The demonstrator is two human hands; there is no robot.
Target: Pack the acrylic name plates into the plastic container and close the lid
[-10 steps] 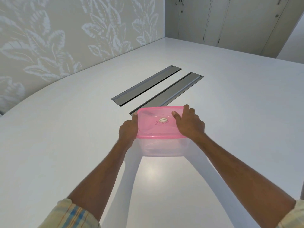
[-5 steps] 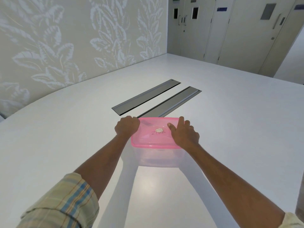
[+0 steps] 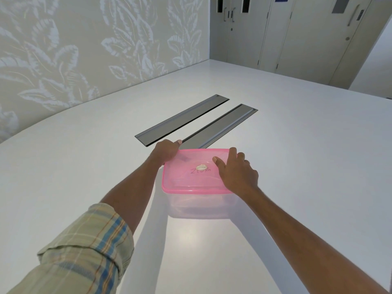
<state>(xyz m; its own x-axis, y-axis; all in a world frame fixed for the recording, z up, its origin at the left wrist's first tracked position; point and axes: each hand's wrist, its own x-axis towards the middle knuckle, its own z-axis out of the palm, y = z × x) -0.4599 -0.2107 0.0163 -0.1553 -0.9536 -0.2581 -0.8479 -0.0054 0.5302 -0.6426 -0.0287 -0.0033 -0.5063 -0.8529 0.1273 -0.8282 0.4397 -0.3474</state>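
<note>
A clear plastic container point(image 3: 201, 205) stands on the white table, its translucent pink lid point(image 3: 191, 175) lying flat on top with a small round label and handwriting in the middle. My left hand point(image 3: 165, 150) curls over the lid's far left corner. My right hand point(image 3: 236, 174) rests on the lid's right side, fingers over the far right edge and thumb pointing inward. Faint clear shapes show through the container's wall; I cannot make out the name plates.
Two long grey metal cable flaps point(image 3: 182, 119) point(image 3: 220, 126) are set into the white table point(image 3: 297, 166) just behind the container. A leaf-patterned wall point(image 3: 84, 49) runs along the left and pale cabinet doors point(image 3: 297, 35) stand at the back.
My left hand has slid from the lid's left side up to its far left corner. The right hand stays on the right side. The view has tilted upward.
</note>
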